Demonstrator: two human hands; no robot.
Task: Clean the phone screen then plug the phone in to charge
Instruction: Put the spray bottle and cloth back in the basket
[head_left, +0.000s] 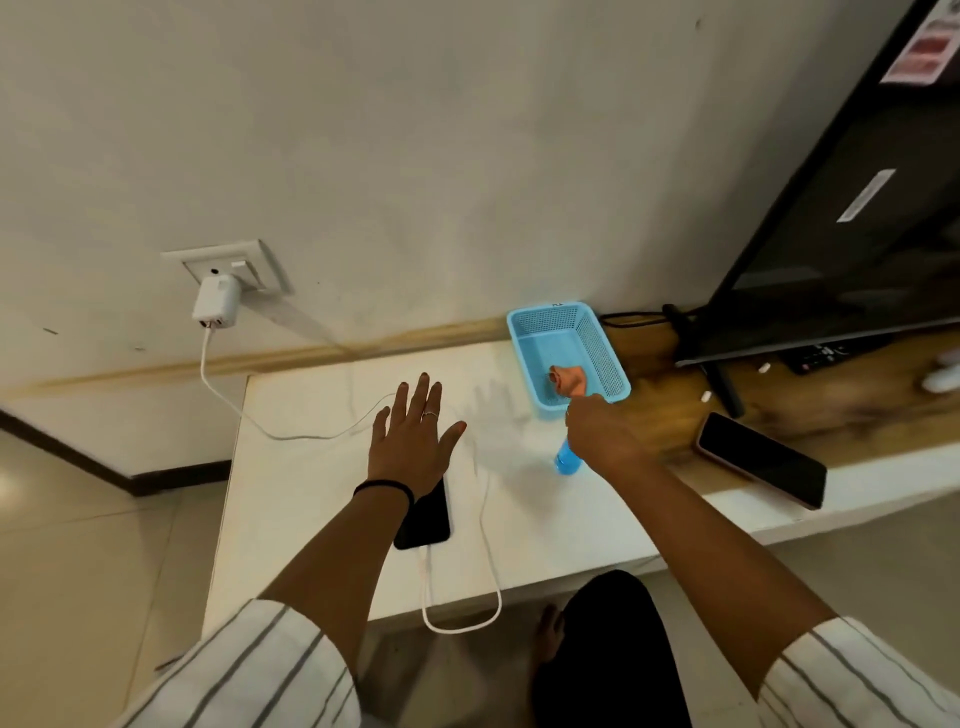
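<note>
Blue basket (597, 358) with crumpled cloth (567, 380) beside right hand (602, 434).

Free room and obstacles on the white table

We saw bare surface left of the phone (423, 519); on the right the cable (488, 525) loop, blue bottle (566, 462) and basket (569, 358) stood close, with the TV (857, 218) behind.

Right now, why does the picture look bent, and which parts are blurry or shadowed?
Head view: the wide-angle lens bows and tilts the wall and the TV; the right hand, by the blue bottle, is smeared by motion; the open left hand looks sharp and throws a faint finger shadow on the white table; soft, dim light, no glare.
</note>
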